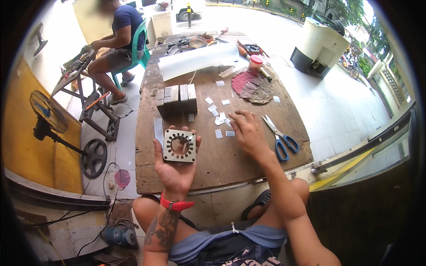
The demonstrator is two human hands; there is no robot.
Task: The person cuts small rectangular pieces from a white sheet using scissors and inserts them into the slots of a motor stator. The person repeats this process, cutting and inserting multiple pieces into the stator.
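On my left hand point(174, 174) rests a square metal motor stator core point(167, 155), gripped at its sides by the fingers and thumb. Slots ring its round centre hole, and its face is turned up. My right hand point(249, 132) is low over the table, fingers bent and tips drawn together beside a scatter of small white insulation slips point(219, 120). Whether a slip is between those fingertips is too small to make out. Blue-handled scissors point(281, 136) lie to the right of that hand, blades slightly apart and pointing away from me.
The wooden table point(208, 170) also bears stacked metal blocks point(178, 106), a clear plastic sheet roll point(199, 61), a round cloth mat point(253, 88) and a red-lidded jar point(255, 63). A fan point(46, 113) stands left. Another person point(126, 26) sits working at the far left.
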